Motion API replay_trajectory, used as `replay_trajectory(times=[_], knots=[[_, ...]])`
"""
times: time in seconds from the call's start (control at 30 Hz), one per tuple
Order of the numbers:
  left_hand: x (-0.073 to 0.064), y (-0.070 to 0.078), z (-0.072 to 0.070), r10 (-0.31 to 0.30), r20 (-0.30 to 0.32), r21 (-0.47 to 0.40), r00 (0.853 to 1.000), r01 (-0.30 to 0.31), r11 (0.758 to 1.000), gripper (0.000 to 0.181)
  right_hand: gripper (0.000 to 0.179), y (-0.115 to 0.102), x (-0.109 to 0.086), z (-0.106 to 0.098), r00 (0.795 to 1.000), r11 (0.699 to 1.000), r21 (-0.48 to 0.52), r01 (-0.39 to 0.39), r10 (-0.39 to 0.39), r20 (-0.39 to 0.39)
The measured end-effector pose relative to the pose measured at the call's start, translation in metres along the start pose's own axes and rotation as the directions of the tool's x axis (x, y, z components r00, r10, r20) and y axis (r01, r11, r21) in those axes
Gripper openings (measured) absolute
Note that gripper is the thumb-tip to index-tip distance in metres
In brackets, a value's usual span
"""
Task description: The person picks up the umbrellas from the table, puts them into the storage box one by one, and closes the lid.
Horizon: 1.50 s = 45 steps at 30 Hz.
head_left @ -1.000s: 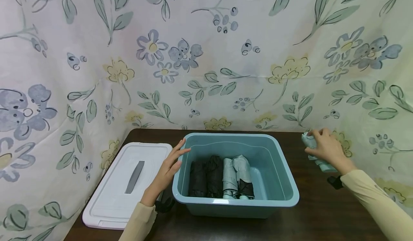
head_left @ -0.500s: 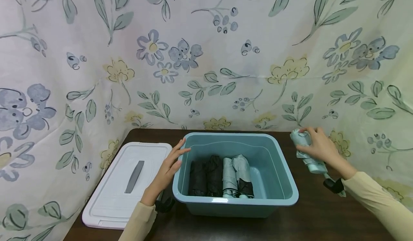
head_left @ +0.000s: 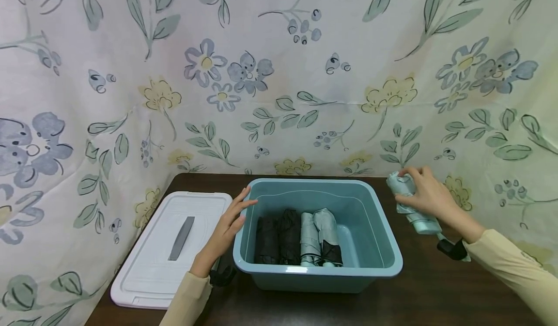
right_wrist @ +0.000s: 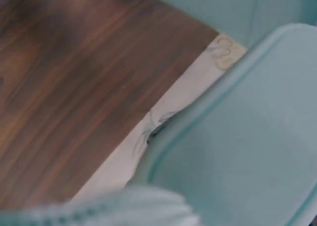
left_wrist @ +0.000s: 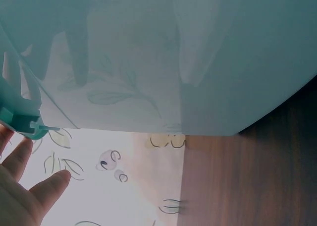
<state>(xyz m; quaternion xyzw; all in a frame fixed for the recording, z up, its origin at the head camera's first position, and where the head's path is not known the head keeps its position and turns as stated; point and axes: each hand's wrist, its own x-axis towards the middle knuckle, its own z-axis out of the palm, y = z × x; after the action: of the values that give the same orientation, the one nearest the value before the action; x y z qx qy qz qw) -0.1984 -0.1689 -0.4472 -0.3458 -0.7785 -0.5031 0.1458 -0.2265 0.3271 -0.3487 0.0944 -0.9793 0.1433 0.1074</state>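
My right hand grips a folded pale-teal umbrella to the right of a teal plastic storage bin, its thumb and fingers around the cloth. Inside the bin, two black folded umbrellas lie beside two pale-teal ones, side by side; one pale one has a black part near its front end. At the bin's left rim rests my left hand, fingers extended. In the left wrist view those fingers are by the rim's underside. Pale-teal cloth blurs along the bottom of the right wrist view.
A white lid with a grey handle lies left of the bin. All stand on a dark wooden table, backed by a floral curtain. Bare tabletop shows right of the bin.
My right hand has lifted the pale-teal umbrella and brought it left, closer to the bin, mostly in the first half second. The left hand has stayed at the rim.
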Motion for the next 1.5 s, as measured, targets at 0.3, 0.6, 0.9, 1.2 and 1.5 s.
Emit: replay_trajectory(times=[0.3,0.6,0.9,1.2,1.5], knots=[[0.001,0.001,0.0,-0.003,0.001,-0.009,1.0,0.003,1.0,0.038,0.054,-0.024,-0.005,-0.013,1.0,0.998,0.061,0.02,-0.02,0.003],[0.002,0.001,0.0,-0.007,-0.005,-0.009,1.0,0.007,1.0,0.039,0.048,-0.053,-0.008,-0.023,0.998,0.992,0.108,0.06,-0.061,0.01],[0.002,0.0,0.0,-0.005,-0.004,-0.014,1.0,0.004,1.0,0.039,0.047,-0.072,-0.009,-0.03,0.996,0.982,0.165,0.092,-0.095,0.005],[0.001,-0.002,0.001,0.002,-0.004,-0.014,1.0,-0.002,1.0,0.039,0.046,-0.094,-0.009,-0.029,0.986,0.963,0.239,0.128,-0.149,0.072],[0.002,-0.004,0.001,0.009,-0.005,-0.017,1.0,-0.009,1.0,0.039,0.043,-0.117,-0.006,-0.015,0.974,0.965,0.222,0.138,-0.173,0.146]])
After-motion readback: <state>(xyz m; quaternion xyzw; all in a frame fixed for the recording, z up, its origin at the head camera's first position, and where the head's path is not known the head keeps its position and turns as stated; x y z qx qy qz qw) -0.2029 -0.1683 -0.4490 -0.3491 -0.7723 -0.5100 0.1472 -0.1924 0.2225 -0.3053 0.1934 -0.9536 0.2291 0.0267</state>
